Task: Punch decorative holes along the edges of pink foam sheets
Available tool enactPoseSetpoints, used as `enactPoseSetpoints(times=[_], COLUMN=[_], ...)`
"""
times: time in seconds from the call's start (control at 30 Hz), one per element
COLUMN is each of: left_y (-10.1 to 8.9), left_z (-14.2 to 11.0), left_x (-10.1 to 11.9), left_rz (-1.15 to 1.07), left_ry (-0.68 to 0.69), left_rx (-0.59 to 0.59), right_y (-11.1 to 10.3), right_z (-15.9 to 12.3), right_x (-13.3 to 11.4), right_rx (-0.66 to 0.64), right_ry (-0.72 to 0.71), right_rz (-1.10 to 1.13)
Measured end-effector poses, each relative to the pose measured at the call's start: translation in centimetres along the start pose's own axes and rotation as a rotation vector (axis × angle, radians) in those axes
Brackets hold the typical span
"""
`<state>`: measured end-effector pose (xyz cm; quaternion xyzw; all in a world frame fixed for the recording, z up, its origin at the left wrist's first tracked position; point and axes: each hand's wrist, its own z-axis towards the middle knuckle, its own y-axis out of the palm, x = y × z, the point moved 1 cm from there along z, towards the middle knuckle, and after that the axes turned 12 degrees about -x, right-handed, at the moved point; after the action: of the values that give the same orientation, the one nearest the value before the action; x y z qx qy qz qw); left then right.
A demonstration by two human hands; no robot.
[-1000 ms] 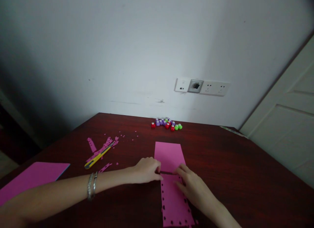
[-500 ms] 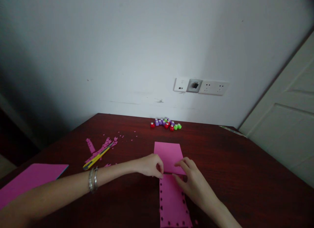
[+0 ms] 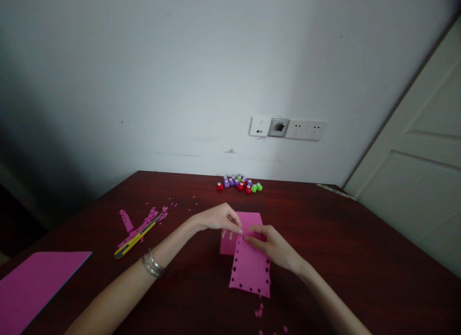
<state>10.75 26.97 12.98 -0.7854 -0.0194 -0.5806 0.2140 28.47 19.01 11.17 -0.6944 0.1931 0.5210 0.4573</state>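
Note:
A pink sheet with punched holes along its edges [image 3: 251, 267] is tilted up off the table, its far edge pinched by both my hands. My left hand [image 3: 221, 218], with bracelets at the wrist, grips near its far left corner. At the far edge, slightly to the right, my right hand [image 3: 275, 246] holds it between thumb and fingers. Behind and partly under it lies a plain pink sheet [image 3: 250, 218] on the table. Small pink punched bits [image 3: 259, 310] are scattered below the near edge of the punched sheet.
To the left, a yellow utility knife [image 3: 135, 239] rests on punched pink strips [image 3: 126, 220]. A larger pink sheet [image 3: 39, 282] lies at the near left. Several small red, purple and green craft punches [image 3: 240, 186] stand by the wall beneath the sockets [image 3: 306, 130].
The punched sheet has been lifted from the table and now overlaps the plain one. Both hands have closed on its far edge, and pink bits show beneath it. The view has shifted slightly.

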Motion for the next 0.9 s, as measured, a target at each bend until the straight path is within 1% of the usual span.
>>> enactPoseSetpoints(times=[0.1, 0.17, 0.33, 0.5, 0.6, 0.77, 0.9], left_y=[0.2, 0.3, 0.5, 0.7, 1.0, 1.3, 1.4], left_z=[0.0, 0.0, 0.0, 0.0, 0.1, 0.2, 0.2], left_x=[-0.4, -0.4, -0.2, -0.2, -0.3, -0.4, -0.5], left_rz=[-0.045, -0.061, -0.093, -0.078, -0.12, -0.231, -0.273], left_ry=[-0.005, -0.002, -0.005, 0.001, 0.031, 0.109, 0.142], left_rx=[-0.038, -0.059, -0.075, -0.08, -0.096, -0.079, -0.082], right_y=[0.2, 0.3, 0.7, 1.0, 1.1, 1.1, 1.2], right_z=[-0.1, -0.1, -0.1, -0.4, -0.6, -0.7, -0.7], right_x=[-0.1, -0.1, 0.2, 0.0, -0.3, -0.5, -0.4], right_rx=[0.012, 0.025, 0.074, 0.068, 0.093, 0.142, 0.163], right_ry=[-0.059, -0.074, -0.057, -0.071, -0.076, -0.075, -0.098], right_rz=[0.004, -0.001, 0.013, 0.016, 0.005, 0.048, 0.062])
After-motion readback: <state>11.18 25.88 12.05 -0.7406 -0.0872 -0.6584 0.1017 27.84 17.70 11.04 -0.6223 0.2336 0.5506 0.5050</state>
